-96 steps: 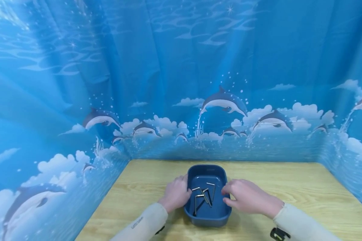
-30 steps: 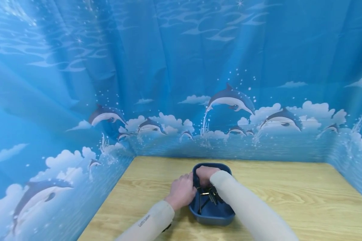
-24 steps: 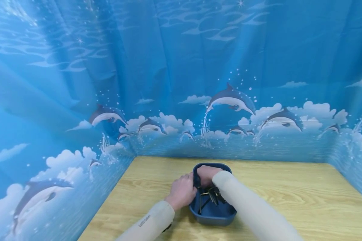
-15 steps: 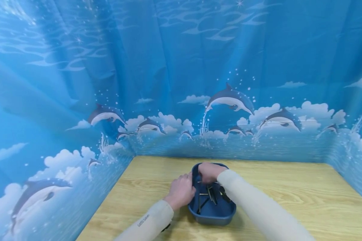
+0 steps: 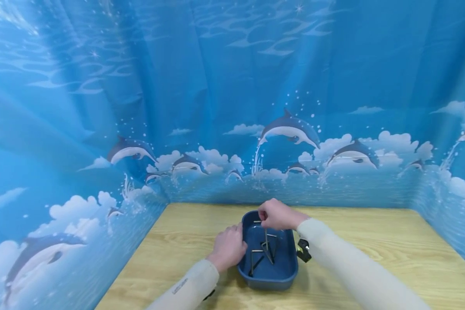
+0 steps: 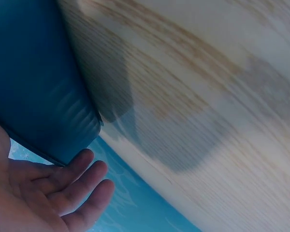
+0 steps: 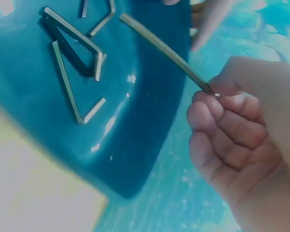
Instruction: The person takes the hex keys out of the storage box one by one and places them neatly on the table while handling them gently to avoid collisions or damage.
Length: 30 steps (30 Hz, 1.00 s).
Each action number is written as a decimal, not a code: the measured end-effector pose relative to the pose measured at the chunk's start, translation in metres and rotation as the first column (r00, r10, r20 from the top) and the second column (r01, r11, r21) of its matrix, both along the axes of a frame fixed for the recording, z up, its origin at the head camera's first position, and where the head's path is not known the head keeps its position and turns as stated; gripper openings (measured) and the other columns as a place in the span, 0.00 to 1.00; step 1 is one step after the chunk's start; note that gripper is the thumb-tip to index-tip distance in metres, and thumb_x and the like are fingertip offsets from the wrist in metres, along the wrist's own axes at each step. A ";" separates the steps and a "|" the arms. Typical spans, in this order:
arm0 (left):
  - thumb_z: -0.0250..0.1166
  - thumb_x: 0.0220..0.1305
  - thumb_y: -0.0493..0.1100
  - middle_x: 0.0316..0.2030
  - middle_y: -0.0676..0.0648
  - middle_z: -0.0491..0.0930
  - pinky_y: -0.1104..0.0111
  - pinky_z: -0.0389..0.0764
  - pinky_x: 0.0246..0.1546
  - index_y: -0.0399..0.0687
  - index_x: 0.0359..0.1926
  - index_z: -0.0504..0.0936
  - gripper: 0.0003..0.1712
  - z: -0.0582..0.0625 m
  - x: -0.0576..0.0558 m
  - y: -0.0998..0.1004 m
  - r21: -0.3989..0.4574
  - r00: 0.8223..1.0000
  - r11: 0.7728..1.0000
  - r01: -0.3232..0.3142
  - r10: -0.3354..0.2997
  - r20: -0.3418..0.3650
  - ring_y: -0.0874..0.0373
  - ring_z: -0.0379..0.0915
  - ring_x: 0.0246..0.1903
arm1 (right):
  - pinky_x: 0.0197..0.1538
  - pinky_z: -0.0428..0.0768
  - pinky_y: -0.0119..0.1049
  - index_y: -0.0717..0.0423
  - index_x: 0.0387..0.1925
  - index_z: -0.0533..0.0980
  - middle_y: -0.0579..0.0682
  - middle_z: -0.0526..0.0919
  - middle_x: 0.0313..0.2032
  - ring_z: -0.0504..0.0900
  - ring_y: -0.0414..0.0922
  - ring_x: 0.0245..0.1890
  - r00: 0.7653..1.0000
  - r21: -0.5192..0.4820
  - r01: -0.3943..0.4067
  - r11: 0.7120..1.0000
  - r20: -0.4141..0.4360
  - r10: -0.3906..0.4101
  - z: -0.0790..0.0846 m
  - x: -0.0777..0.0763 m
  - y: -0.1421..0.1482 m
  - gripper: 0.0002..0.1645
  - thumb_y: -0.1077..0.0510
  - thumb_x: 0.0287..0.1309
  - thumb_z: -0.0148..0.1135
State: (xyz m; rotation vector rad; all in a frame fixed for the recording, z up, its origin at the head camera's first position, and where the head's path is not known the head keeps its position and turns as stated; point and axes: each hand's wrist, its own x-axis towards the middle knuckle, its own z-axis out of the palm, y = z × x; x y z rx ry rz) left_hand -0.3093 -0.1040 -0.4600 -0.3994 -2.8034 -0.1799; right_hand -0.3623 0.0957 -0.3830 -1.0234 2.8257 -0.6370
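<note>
Though blurry, likely a hex key (image 7: 164,53) over tray (image 5: 270,284)

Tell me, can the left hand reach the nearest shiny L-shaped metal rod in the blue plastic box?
Probably yes: the left hand touches the open box, and nothing covers that rod.

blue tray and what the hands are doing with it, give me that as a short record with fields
container: blue tray on a wood-grain table
contents: several L-shaped rods; they overlap, so the count is unclear
right hand: right hand above the tray's far end, pinching a rod
held item: straight-looking metal rod, one end hidden in the fingers
left hand: left hand at the tray's left rim; whether it grips is unclear
background: blue dolphin-print backdrop
</note>
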 end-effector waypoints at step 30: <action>0.65 0.59 0.42 0.44 0.39 0.83 0.52 0.83 0.41 0.32 0.61 0.75 0.30 -0.001 -0.001 -0.002 0.019 1.000 0.999 0.031 -0.031 -0.001 0.46 0.81 0.43 | 0.29 0.68 0.32 0.49 0.24 0.73 0.41 0.69 0.17 0.65 0.36 0.19 0.975 -0.156 0.205 0.966 -0.054 -0.216 -0.018 0.043 0.109 0.11 0.67 0.52 0.62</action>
